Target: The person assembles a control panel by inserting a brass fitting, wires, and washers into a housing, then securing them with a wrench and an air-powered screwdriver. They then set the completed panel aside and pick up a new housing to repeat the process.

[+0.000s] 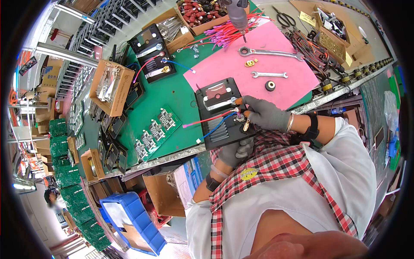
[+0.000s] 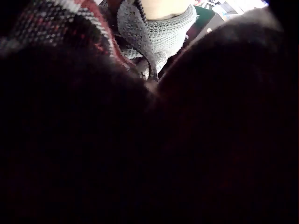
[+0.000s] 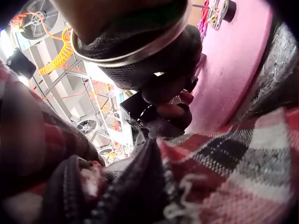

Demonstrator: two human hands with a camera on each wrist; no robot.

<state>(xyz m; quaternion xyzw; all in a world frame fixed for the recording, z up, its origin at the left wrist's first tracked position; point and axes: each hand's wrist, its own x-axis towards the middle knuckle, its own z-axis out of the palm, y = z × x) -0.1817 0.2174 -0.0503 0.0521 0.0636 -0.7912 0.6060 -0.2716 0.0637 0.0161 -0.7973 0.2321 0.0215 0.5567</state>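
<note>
A black panel (image 1: 217,114) lies at the near edge of the green table (image 1: 172,93), partly on a pink mat (image 1: 258,60). A red wire (image 1: 207,119) and a blue wire (image 1: 215,127) run from its terminals. My right hand (image 1: 258,113), in a grey glove, rests on the panel, and its fingertips pinch a small part at the terminal where the wires meet. A brass lug (image 1: 246,126) shows just below them. My gloved left hand (image 1: 237,153) curls under the panel's near edge. The left wrist view is mostly dark. In the right wrist view the glove's fingertips (image 3: 170,110) show beside the pink mat (image 3: 233,70).
Two wrenches (image 1: 271,53) (image 1: 269,74), brass nuts (image 1: 250,63) and a black knob (image 1: 270,85) lie on the mat. An electric screwdriver (image 1: 237,15) hangs above its far edge. A second panel (image 1: 153,52), green circuit boards (image 1: 155,129) and cardboard boxes (image 1: 111,86) stand to the left.
</note>
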